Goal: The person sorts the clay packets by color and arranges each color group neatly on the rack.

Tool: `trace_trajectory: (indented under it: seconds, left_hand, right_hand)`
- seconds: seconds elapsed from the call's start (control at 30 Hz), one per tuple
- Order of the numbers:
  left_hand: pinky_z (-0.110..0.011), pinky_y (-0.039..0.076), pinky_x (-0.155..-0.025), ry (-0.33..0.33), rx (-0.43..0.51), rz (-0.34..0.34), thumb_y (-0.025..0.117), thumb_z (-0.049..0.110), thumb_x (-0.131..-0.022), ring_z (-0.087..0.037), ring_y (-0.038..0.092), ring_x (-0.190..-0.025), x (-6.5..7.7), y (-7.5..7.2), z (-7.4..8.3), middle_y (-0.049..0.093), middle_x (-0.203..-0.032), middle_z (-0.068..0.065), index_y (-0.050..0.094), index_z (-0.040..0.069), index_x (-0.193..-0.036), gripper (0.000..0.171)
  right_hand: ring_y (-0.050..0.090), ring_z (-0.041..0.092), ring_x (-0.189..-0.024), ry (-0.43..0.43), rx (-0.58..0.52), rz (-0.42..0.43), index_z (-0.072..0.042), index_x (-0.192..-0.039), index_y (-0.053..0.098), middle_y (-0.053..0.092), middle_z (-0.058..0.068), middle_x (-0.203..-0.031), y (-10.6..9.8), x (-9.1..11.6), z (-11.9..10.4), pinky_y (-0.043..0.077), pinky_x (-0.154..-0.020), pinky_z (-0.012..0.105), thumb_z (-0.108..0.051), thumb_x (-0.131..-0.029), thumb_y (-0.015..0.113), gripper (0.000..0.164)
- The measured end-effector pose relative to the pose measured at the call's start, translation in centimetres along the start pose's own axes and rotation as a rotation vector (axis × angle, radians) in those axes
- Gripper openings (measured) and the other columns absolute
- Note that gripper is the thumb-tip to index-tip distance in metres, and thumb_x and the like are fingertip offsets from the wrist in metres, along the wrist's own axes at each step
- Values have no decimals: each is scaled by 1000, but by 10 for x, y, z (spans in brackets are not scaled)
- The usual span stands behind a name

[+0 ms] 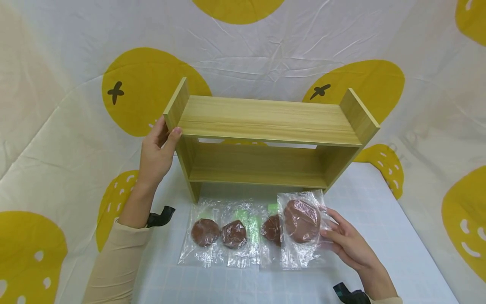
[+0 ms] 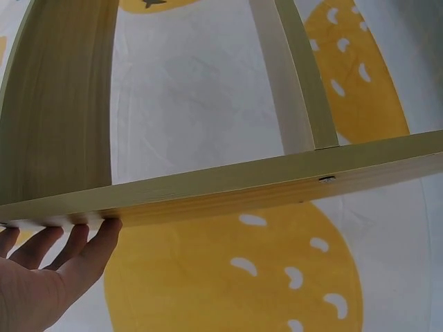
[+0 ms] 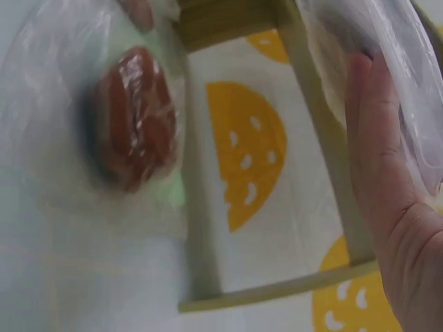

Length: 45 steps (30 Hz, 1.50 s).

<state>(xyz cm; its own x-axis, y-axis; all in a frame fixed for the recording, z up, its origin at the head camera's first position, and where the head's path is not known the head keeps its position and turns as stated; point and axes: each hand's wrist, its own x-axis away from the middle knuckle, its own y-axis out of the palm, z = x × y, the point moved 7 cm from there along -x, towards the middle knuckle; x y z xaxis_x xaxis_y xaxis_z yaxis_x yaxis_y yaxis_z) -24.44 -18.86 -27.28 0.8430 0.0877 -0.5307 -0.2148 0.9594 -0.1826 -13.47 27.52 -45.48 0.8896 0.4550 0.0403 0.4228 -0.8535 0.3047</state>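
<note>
My left hand (image 1: pixel 156 156) grips the left side panel of a light wooden two-tier shelf (image 1: pixel 265 120), thumb over the front edge. In the left wrist view its fingertips (image 2: pixel 107 227) lie against the panel's outer face. With thumb and fingers my right hand (image 1: pixel 353 245) pinches the right edge of a clear plastic bag (image 1: pixel 302 221) holding a flat brown round piece. This bag partly covers another bagged brown piece (image 1: pixel 270 229). Further left lie two more clear bags with brown pieces, a rounder one (image 1: pixel 205 232) and a more angular one (image 1: pixel 233 234).
The bags lie in a row on a pale checked tablecloth (image 1: pixel 212 287), in front of the shelf. Green patches show through some bags. A white cloth with yellow smiling shapes (image 1: pixel 152 88) hangs behind and at both sides. Dark straps sit at both wrists.
</note>
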Motion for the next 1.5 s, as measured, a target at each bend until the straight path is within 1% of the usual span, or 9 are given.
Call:
trace_trajectory:
  seconds: [0.13,0.33,0.5,0.63,0.77,1.0,1.23,1.4,1.5]
  left_hand:
    - [-41,46,-103,-5,-5,1,60,23,-102,-24,54,-126,1,-1,0,56,-143,-5,49,23,-150,49]
    - [-40,46,-103,-4,-7,7,60,22,-102,-24,54,-127,1,-2,-1,56,-143,-5,49,22,-150,49]
    - [-39,46,-103,0,-7,5,60,21,-102,-24,55,-126,0,-1,-3,57,-141,-7,50,20,-149,48]
    - [-40,45,-104,5,-7,1,60,21,-102,-25,55,-126,0,-1,-2,57,-141,-7,50,20,-149,48]
    - [-41,45,-105,7,-8,0,61,21,-102,-25,55,-126,0,-1,-1,57,-141,-7,49,20,-149,49]
    - [-42,46,-104,13,-8,2,61,22,-102,-25,56,-125,0,-1,0,58,-140,-6,50,20,-149,48]
    - [-44,46,-103,2,-12,-5,61,23,-102,-24,55,-126,0,0,-1,57,-141,-5,49,21,-149,49]
    - [-42,46,-103,-2,-8,-4,61,24,-102,-24,55,-126,0,-1,-2,57,-140,-5,49,21,-149,49]
    - [-41,46,-103,-6,-2,-7,61,25,-102,-24,55,-126,-1,-1,-3,57,-141,-5,49,21,-149,49]
  right_hand:
    - [60,34,-120,-49,0,-38,-10,-157,24,53,11,-145,18,-10,-13,52,-91,49,13,-101,41,63]
    - [61,33,-119,-117,-23,-105,-5,-156,25,50,16,-146,44,-33,-26,53,-89,49,16,-100,39,61]
    - [65,32,-113,-100,-20,-85,-4,-154,29,54,16,-141,62,-54,-28,54,-87,48,14,-100,44,59]
    - [66,31,-110,-102,-24,-75,-4,-154,29,57,16,-138,75,-70,-28,55,-87,47,12,-100,47,60]
    - [65,29,-111,-110,-60,-75,-2,-155,26,57,15,-138,86,-86,-25,55,-88,44,12,-99,48,61]
    - [66,26,-109,-55,-149,-16,3,-153,26,61,13,-132,110,-115,-11,55,-89,41,11,-98,51,61]
    - [69,23,-99,-3,-212,38,8,-151,27,66,13,-121,138,-137,2,57,-84,37,13,-95,51,61]
    - [67,22,-103,28,-261,76,9,-149,31,64,14,-123,152,-151,11,55,-89,35,13,-94,52,59]
    - [67,20,-103,53,-285,100,11,-147,33,65,13,-122,159,-157,17,55,-88,33,13,-95,52,56]
